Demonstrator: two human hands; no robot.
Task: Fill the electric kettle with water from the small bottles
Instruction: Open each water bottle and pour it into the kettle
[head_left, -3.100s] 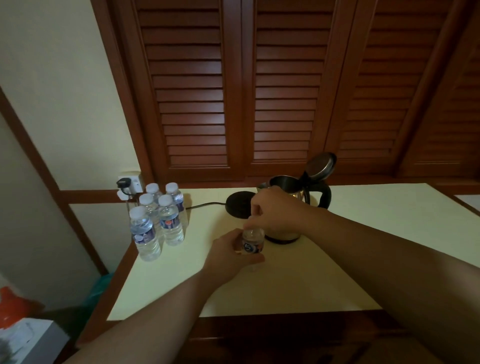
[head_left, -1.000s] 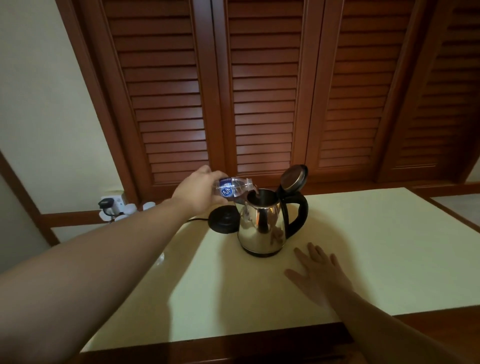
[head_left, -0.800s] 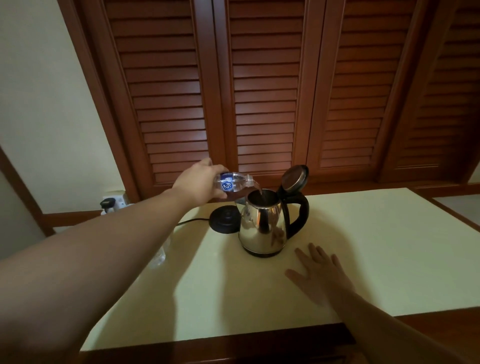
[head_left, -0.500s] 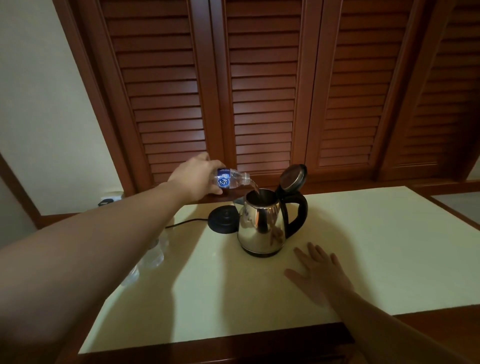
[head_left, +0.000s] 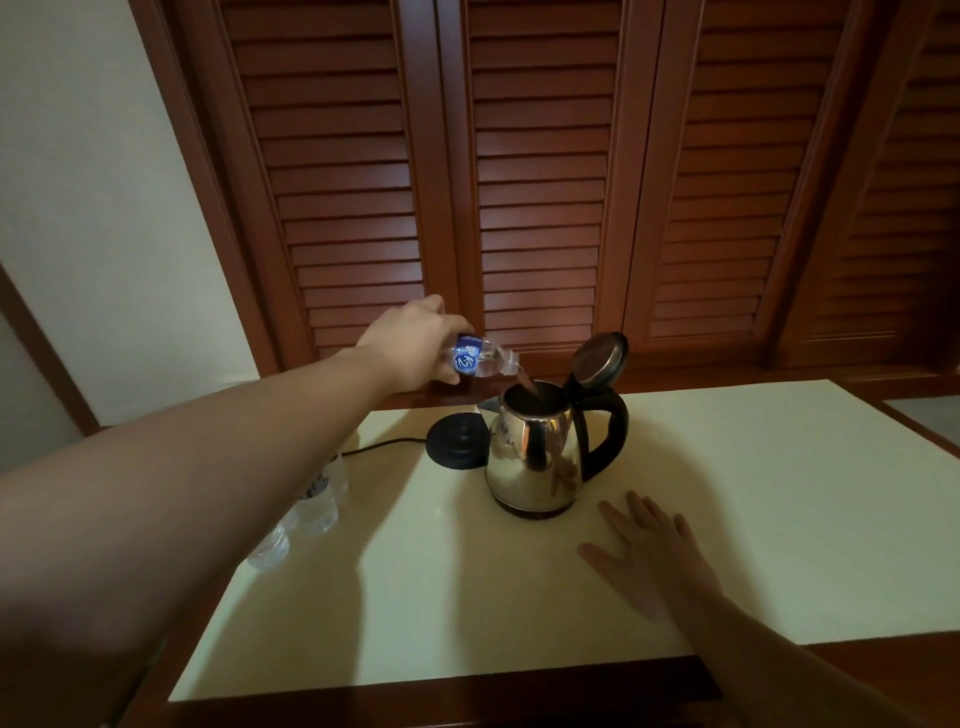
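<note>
A steel electric kettle (head_left: 535, 457) with a black handle stands on the pale table (head_left: 753, 493), its lid (head_left: 597, 361) flipped up. My left hand (head_left: 410, 348) grips a small blue-labelled water bottle (head_left: 480, 361), tipped nearly flat with its mouth over the kettle opening; water runs into the kettle. My right hand (head_left: 649, 556) lies flat on the table, fingers spread, in front of and to the right of the kettle. Several other small bottles (head_left: 317, 499) stand at the table's left, mostly hidden by my left forearm.
The kettle's black power base (head_left: 457, 441) with its cord sits just left of the kettle. Brown louvred doors (head_left: 540, 182) rise behind the table. A dark wooden rim edges the table at front and right.
The bottle was held upright at the table by both hands three seconds ago; it now pours over the kettle in my left hand. Over the last second the pose is nearly unchanged.
</note>
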